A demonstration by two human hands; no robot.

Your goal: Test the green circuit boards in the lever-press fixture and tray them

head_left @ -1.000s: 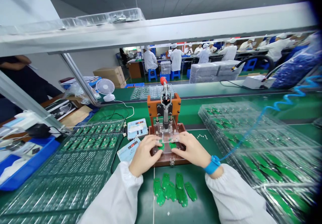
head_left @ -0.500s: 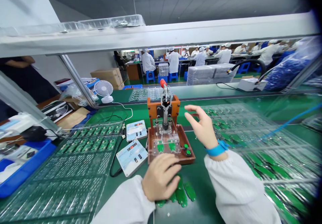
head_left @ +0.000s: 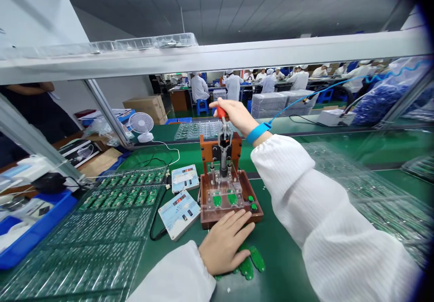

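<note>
My right hand [head_left: 235, 113] is wrapped round the red handle [head_left: 221, 112] of a toggle clamp [head_left: 224, 148], with a blue strap on that wrist. The clamp stands upright on an orange and brown test fixture [head_left: 249, 184]. Under the fixture's clear plate sit two green circuit boards [head_left: 232, 197]. My left hand [head_left: 226, 241] lies with fingers stretched out at the fixture's front edge, over several loose green boards [head_left: 257, 259] that it partly hides. Two green buttons [head_left: 253, 207] are on the fixture's right side.
Two white boxes with red digits [head_left: 179, 212] stand left of the fixture. Clear trays with boards lie at left [head_left: 111, 229] and right [head_left: 383, 202]. Behind are a small white fan [head_left: 141, 124] and an overhead shelf [head_left: 217, 55]. A blue cord [head_left: 298, 101] runs from my right wrist.
My right hand has moved left and up from beside the fixture and closed on the red handle. My left hand has shifted slightly right, its fingers now flatter.
</note>
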